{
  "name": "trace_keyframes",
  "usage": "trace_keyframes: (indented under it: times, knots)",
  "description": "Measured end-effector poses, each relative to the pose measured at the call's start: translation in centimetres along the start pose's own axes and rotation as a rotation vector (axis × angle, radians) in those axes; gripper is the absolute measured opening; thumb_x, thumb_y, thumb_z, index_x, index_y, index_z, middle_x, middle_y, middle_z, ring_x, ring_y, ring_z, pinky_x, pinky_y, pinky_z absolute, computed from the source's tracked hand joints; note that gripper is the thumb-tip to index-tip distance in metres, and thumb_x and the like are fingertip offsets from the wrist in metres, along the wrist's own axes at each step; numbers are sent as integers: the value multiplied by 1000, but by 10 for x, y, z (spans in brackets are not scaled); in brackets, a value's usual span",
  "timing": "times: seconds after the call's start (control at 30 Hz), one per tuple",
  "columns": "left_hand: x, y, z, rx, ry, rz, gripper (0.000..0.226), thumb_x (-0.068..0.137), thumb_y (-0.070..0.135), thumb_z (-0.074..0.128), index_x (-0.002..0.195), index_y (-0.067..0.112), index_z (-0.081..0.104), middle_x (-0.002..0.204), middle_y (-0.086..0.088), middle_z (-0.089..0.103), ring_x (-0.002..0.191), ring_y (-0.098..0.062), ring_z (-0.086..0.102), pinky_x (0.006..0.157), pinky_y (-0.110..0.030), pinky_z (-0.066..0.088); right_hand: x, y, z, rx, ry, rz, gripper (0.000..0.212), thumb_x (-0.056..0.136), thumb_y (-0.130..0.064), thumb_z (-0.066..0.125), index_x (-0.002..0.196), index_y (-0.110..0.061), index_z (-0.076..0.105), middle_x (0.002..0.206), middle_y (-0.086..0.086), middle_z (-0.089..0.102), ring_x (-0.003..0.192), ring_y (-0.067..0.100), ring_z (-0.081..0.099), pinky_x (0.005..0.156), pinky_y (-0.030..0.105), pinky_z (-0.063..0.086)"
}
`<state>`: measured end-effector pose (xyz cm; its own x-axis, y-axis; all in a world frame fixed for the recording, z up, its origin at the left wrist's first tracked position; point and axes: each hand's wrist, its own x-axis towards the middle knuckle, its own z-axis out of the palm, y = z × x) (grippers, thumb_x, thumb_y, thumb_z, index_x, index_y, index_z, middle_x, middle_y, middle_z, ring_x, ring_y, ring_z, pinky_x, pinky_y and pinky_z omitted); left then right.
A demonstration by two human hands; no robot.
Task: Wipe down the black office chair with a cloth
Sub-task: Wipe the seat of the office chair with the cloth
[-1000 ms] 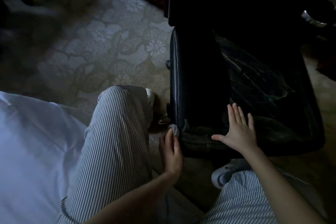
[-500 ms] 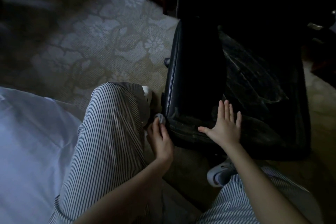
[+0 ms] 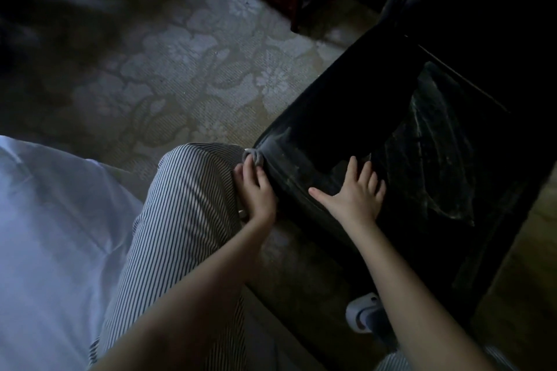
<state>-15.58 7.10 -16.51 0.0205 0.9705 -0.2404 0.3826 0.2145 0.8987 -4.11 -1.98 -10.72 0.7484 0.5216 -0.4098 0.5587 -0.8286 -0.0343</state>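
Tightly between knee (image 3: 193, 181) and chair (image 3: 331, 117) corner, left hand (image 3: 256, 193) holds cloth (image 3: 254, 156)

Dim floral-patterned carpet (image 3: 193, 63)

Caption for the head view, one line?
Left hand holds a small grey cloth against a corner of the black leather office chair; flat right hand rests on its seat.

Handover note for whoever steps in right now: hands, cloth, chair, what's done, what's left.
Left hand: pinches the small grey cloth against the near corner of the chair seat, beside the knee.
Right hand: flat on the seat's front, no grip on anything.
Done: streaks on the seat top suggest it has been wiped.
Left: probably the seat edges and the rest of the chair, which is too dark to judge.
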Motion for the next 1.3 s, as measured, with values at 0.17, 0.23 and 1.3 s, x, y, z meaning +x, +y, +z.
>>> trace_keyframes:
  times: [0.17,0.23,1.3]
  knots:
    - [27,6,17,36,-1,-2,34,96,15,47,129,11,53,135,-11,40,123,-23,38,101,-18,23,9,9,-5,-115,-1,-84,113,73,-77,50,150,-18,-9,158,8,-9,145,23,-2,116,42,-3]
    - [30,8,21,102,9,23,34,96,16,47,129,12,54,134,-11,42,121,-25,38,96,-15,20,12,9,-4,-101,-12,-77,113,73,-77,49,150,-18,-9,158,7,-10,145,22,-3,116,41,-4]
    - [85,36,27,396,-47,220,34,97,25,45,128,16,54,124,-12,49,107,-32,45,91,-30,33,23,2,4,31,39,-55,113,71,-75,55,150,-21,-6,159,4,-5,145,19,-5,115,44,-4]
